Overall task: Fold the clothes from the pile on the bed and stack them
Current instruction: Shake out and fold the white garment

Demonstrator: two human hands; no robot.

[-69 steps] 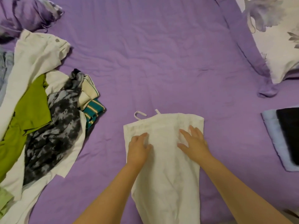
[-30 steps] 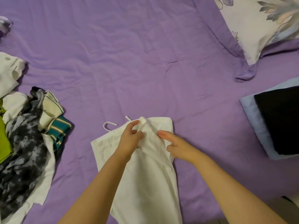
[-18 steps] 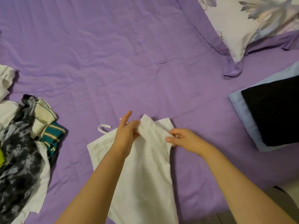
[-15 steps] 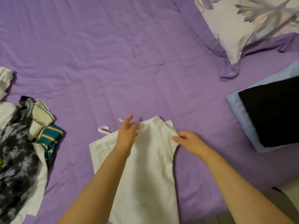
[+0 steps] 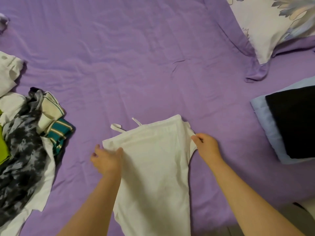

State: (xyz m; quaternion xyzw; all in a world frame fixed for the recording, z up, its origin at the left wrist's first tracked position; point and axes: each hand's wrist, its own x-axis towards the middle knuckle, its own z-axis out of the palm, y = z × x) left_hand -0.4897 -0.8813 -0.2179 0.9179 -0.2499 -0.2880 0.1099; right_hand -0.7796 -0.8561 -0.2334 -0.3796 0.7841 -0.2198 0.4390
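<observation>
- We see the white garment [image 5: 153,167] lying flat on the purple bed [image 5: 136,65], near the middle, its drawstring [image 5: 117,126] at the far edge.
- Our left hand [image 5: 106,159] pinches its left corner; our right hand [image 5: 207,145] pinches its right edge.
- The unfolded pile [image 5: 25,142] lies left.
- The folded stack [image 5: 289,121] sits right, near a floral pillow [image 5: 272,23].

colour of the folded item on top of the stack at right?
Black, lying on a light blue piece. Head view, the only one, shows it at the right edge.
</observation>
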